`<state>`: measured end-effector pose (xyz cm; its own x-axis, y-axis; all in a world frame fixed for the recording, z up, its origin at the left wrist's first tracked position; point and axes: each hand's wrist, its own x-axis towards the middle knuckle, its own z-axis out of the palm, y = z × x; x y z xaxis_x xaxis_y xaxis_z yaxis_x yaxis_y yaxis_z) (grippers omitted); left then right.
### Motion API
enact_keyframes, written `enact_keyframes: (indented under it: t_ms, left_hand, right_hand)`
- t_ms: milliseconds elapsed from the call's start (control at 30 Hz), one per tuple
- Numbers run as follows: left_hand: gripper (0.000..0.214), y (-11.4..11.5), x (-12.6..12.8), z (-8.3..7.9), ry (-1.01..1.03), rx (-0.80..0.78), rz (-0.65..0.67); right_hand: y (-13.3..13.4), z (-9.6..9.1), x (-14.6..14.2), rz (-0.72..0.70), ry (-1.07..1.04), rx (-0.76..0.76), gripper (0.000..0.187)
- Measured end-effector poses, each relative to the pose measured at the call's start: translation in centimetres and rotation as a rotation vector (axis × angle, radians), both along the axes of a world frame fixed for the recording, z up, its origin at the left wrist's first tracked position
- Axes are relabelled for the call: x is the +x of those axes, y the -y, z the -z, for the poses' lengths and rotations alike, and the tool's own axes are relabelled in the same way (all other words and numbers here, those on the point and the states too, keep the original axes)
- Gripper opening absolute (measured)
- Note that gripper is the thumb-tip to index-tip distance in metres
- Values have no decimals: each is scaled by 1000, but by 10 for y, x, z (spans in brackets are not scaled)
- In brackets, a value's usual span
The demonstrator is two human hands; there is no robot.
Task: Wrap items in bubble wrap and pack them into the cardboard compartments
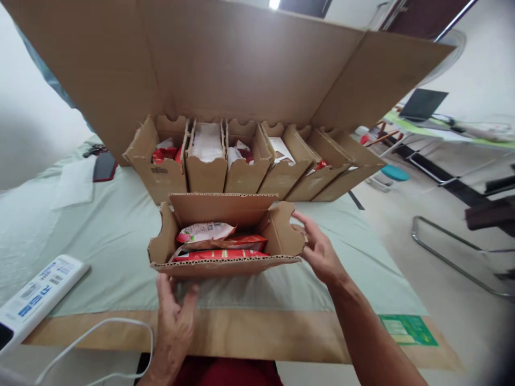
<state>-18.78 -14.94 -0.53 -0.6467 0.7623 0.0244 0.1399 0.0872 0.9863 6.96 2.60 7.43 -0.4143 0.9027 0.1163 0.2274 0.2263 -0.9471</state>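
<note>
An open cardboard box (225, 269) lies across the middle of the cloth, its long side towards me. Inside are a white-and-pink packet (207, 231) and red packets (225, 254). My right hand (322, 252) grips the box's right end wall, near its curved cut-out. At the front left corner, my left hand (175, 316) holds the box from below, thumb apart from the fingers; its fingertips are partly hidden. Behind stands a row of similar upright boxes (207, 174), some with red packets or white contents.
A large cardboard panel (249, 64) rises behind the row. On the left lie a white box with blue print (44, 295), a white cable (116, 321) and a dark red-edged pouch (105, 166). A green card (408, 329) is at the front right edge. A laptop (423, 104) stands far right.
</note>
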Motion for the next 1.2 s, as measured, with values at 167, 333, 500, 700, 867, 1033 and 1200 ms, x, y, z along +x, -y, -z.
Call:
enact_keyframes:
  t_ms: [167, 333, 500, 700, 867, 1033, 1200]
  left_hand:
    - [54, -9, 3, -1, -8, -10, 23]
    - [44, -53, -18, -10, -101, 2, 40]
    - [50, -114, -51, -14, -281, -25, 128]
    - [61, -86, -48, 6, -349, -119, 115]
    - [56, -16, -7, 21, -835, -254, 338]
    - [62, 0, 5, 19, -927, -224, 385]
    - [58, -5, -2, 25, -771, -129, 393]
  right_hand:
    - [23, 41, 7, -161, 197, 63, 50]
    - [-2, 56, -27, -55, 184, 116, 43]
    - [-31, 56, -50, 19, 128, 143, 50]
    - [-6, 75, -36, 188, 275, 152, 33]
    - [21, 79, -54, 49, 273, 266, 21]
    - [32, 60, -158, -323, 217, 467, 25]
    - [15, 48, -323, -647, 338, 718, 29]
